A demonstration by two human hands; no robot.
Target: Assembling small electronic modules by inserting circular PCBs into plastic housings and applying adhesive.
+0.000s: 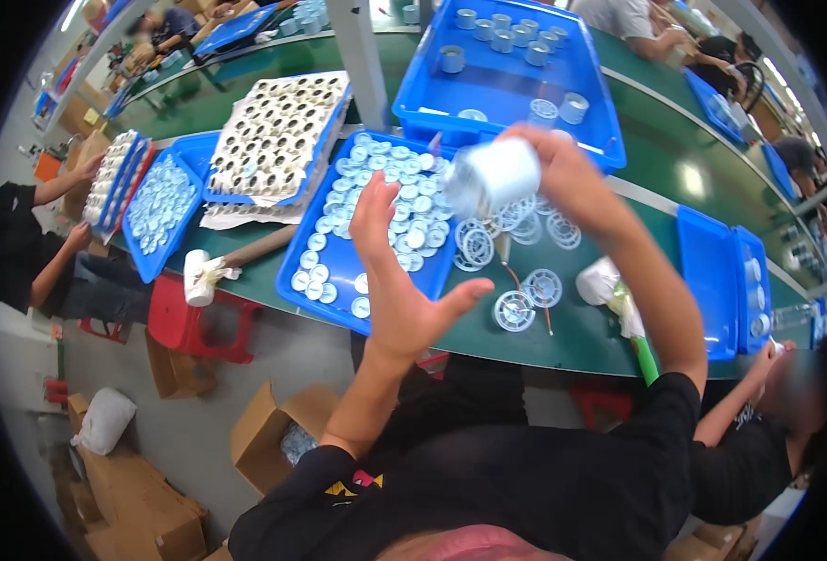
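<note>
My right hand is raised over the bench, closed around a whitish cylindrical cup smeared by motion. Fingers and thumb apart, my left hand hovers empty above a blue tray of small round white-blue caps. Below the raised cup lie several clear spoked plastic rings. Two more clear rings rest nearer the bench edge, with a thin brown stick beside them. To their right is a mallet with a wrapped white head and green handle.
Across the green bench, a large blue bin holds several cylindrical cups. A stack of hole-filled trays and another mallet lie left. Co-workers sit at both sides. A red stool and open carton stand on the floor.
</note>
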